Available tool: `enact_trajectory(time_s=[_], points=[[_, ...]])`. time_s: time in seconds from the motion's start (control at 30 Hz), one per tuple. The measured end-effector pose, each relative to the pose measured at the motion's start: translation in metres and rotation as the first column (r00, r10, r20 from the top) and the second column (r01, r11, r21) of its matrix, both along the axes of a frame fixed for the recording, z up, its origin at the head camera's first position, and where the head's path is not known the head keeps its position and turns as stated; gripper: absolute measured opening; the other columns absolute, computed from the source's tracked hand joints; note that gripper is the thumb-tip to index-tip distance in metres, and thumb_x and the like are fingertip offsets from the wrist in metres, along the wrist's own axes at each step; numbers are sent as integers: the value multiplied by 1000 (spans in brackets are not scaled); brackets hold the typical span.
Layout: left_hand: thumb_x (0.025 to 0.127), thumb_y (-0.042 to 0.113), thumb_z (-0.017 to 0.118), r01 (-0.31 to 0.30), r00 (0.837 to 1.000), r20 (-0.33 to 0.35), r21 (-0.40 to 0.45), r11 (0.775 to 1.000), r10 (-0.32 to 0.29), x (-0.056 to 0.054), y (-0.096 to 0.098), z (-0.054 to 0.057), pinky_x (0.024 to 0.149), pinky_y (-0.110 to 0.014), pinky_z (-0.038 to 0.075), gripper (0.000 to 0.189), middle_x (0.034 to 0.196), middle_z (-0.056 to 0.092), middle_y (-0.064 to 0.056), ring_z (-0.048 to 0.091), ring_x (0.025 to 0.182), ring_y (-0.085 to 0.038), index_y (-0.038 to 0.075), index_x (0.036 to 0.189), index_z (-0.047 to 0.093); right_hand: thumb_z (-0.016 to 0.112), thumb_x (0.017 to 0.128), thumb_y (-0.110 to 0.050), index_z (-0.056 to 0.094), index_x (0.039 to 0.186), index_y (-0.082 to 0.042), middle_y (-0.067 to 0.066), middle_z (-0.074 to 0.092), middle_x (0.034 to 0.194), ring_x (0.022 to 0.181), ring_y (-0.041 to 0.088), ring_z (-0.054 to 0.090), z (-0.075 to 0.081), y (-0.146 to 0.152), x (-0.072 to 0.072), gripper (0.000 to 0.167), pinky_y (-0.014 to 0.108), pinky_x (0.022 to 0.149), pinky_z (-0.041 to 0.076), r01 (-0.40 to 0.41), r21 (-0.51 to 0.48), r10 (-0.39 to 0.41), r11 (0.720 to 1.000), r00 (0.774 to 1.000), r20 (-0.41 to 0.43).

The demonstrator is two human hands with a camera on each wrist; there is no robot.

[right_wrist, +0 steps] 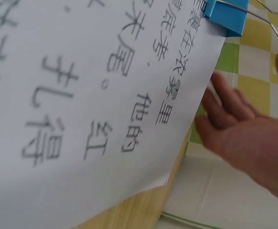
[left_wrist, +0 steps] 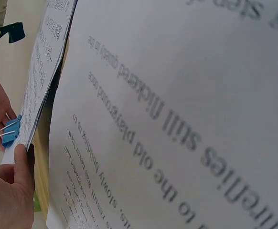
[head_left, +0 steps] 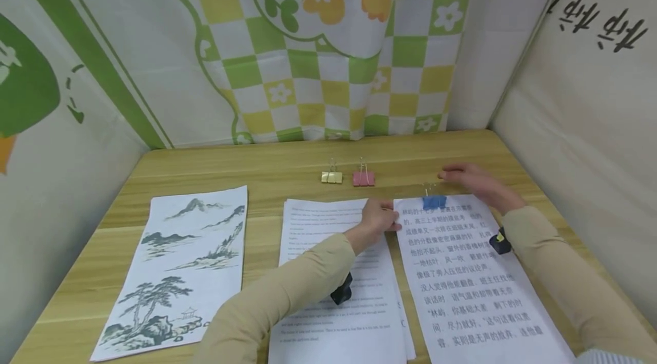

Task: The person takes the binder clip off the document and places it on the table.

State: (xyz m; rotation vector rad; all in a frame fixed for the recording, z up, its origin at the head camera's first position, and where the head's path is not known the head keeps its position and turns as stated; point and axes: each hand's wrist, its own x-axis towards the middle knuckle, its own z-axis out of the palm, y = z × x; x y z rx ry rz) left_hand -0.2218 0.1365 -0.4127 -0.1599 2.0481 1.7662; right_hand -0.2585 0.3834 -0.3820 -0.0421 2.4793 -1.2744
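Note:
A blue binder clip (head_left: pixel 434 202) bites the top edge of the right-hand stack of printed sheets (head_left: pixel 462 273), its wire handles pointing away. My left hand (head_left: pixel 378 217) pinches that stack's upper left edge; in the left wrist view its thumb (left_wrist: pixel 21 164) lies along the paper's edge. Beyond the top right corner, my right hand (head_left: pixel 474 184) holds nothing, fingers extended just right of the clip. In the right wrist view, the right hand (right_wrist: pixel 249 133) is below the blue clip (right_wrist: pixel 226 16), some fingertips partly hidden behind the sheet's edge.
Under my left forearm lies a stack of English text sheets (head_left: pixel 328 290). Ink landscape sheets (head_left: pixel 179 267) lie at the left. Behind the stacks stand a gold binder clip (head_left: pixel 331 177) and a pink binder clip (head_left: pixel 363 178). Printed curtains (head_left: pixel 328 84) enclose the wooden table (head_left: pixel 267 170).

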Motion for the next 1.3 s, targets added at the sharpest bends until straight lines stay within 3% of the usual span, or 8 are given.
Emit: enact_trajectory(time_s=[0.17, 0.3, 0.5, 0.77, 0.87, 1.03, 1.13, 1.3], points=[[87, -5, 58, -9, 1000, -4, 4, 1000, 9, 1, 0, 1, 63, -21, 56, 27, 99, 65, -17, 62, 57, -9, -7, 114, 59, 48, 97, -41, 37, 139, 5, 27, 45, 139, 136, 45, 29, 0, -10, -4, 64, 62, 112, 15, -117, 16, 117, 993, 993, -12], [87, -4, 58, -14, 1000, -3, -8, 1000, 14, 1, 0, 1, 63, -21, 56, 26, 97, 65, -17, 62, 56, -8, -7, 112, 60, 50, 97, -34, 31, 142, 5, 25, 50, 136, 133, 44, 36, -1, -12, -6, 63, 62, 112, 17, -197, -33, 198, 980, 980, 12], [88, -3, 58, -16, 1000, -3, -27, 1000, 16, 0, -1, 1, 63, -21, 56, 23, 94, 65, -15, 64, 58, -10, -6, 111, 60, 54, 95, -25, 24, 144, 7, 27, 46, 138, 128, 43, 44, -4, -9, -6, 65, 56, 110, 30, -240, -93, 243, 966, 970, 22], [87, -5, 58, -13, 1000, -11, -60, 998, 13, -2, -2, -5, 60, -20, 56, 24, 90, 63, -13, 63, 58, -10, -7, 110, 62, 57, 93, -22, 30, 139, 10, 29, 50, 133, 118, 34, 55, -10, -11, -5, 61, 43, 102, 44, -206, -103, 207, 973, 978, 2], [86, -5, 58, -11, 1000, -14, -69, 998, 10, -2, -2, -7, 59, -20, 55, 24, 91, 63, -13, 62, 58, -10, -7, 110, 62, 56, 94, -22, 30, 137, 11, 30, 51, 131, 111, 22, 61, -12, -13, -6, 60, 41, 102, 44, -185, -108, 184, 977, 983, -15], [87, -2, 59, -5, 1000, -10, -95, 995, 4, -3, -3, -8, 60, -20, 55, 23, 92, 63, -12, 64, 61, -11, -5, 109, 62, 55, 96, -24, 32, 135, 12, 29, 53, 130, 95, -3, 60, -11, -16, -14, 58, 24, 95, 42, -101, -118, 93, 988, 993, -77], [87, -2, 59, -11, 1000, -2, -104, 994, 11, -4, -3, -8, 61, -20, 55, 24, 94, 64, -13, 66, 63, -12, -4, 111, 62, 54, 96, -23, 32, 134, 12, 29, 53, 130, 91, -7, 60, -7, -21, -23, 57, 27, 99, 41, -63, -150, 47, 987, 993, -106], [86, -3, 60, -23, 1000, 5, -100, 995, 24, -3, 1, -8, 60, -20, 56, 22, 98, 64, -14, 65, 61, -12, -5, 108, 63, 55, 96, -21, 32, 133, 13, 4, 70, 105, 87, -5, 60, -4, -28, -42, 56, 35, 103, 40, -17, -196, -3, 981, 995, -103]])
